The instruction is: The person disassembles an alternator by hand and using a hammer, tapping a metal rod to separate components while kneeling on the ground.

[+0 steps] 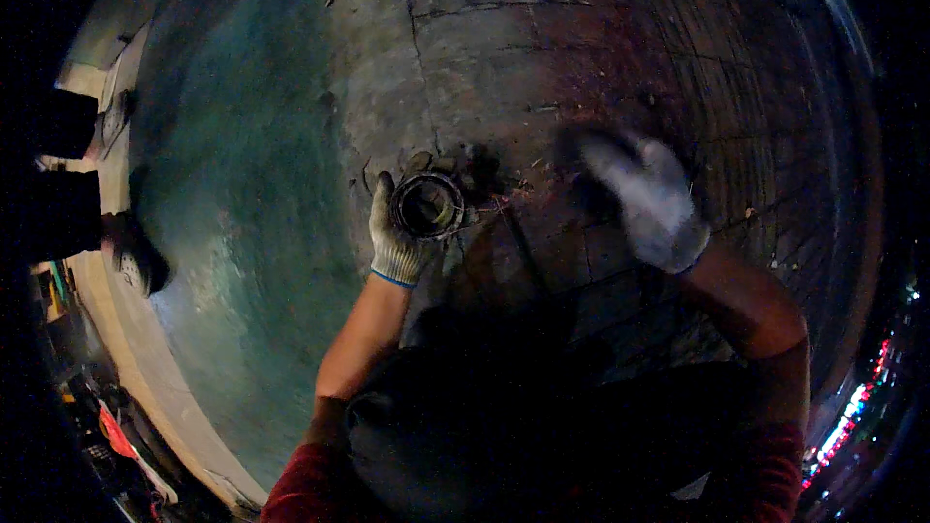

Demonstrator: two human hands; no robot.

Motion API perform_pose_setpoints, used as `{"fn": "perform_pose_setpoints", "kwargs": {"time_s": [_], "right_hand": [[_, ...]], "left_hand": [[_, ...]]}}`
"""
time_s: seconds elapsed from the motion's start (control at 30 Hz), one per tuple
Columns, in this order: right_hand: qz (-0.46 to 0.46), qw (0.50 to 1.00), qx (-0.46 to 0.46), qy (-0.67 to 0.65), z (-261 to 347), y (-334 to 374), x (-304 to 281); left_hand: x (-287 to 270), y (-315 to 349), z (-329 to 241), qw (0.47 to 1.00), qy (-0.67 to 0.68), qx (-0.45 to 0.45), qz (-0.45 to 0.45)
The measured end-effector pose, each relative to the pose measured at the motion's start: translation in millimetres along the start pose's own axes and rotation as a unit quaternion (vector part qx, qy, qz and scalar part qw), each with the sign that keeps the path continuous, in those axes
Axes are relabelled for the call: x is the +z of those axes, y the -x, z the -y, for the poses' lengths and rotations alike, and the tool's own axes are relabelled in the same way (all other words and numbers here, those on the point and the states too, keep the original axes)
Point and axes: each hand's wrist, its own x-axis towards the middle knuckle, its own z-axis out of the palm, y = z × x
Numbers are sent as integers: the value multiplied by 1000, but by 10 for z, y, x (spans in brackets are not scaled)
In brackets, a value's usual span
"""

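My left hand (391, 237), in a pale knitted glove with a blue cuff edge, is at a round, ring-shaped dark piece (454, 203) low over the ground. Its thumb side lies along the ring's left edge, and the fingers seem to curl round it from below, partly hidden. Inside the ring is a dim, hollow middle. To the right, my right hand (651, 199) wears a whitish glove and is smeared by motion. A dark, rounded shape (593, 150) shows at its fingers; whether it is held or a shadow, I cannot tell.
Dark paving slabs (494, 19) with cracks lie beneath, and a green-tinted smooth strip (252, 165) runs along the left. Small debris (504, 196) lies right of the ring. At the far left, a person's shoe (136, 257) rests by a pale kerb (116, 155).
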Motion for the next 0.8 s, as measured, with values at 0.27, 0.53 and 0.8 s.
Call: {"fn": "perform_pose_setpoints", "kwargs": {"time_s": [0.27, 0.53, 0.8], "right_hand": [[75, 979, -91, 165, 285, 133, 265], [207, 914, -138, 320, -451, 43, 846], [292, 840, -84, 450, -809, -99, 952]], "left_hand": [[101, -16, 88, 1000, -4, -20, -19], [-57, -20, 94, 997, -69, -22, 3], [-141, 22, 132, 990, -141, -13, 1]]}}
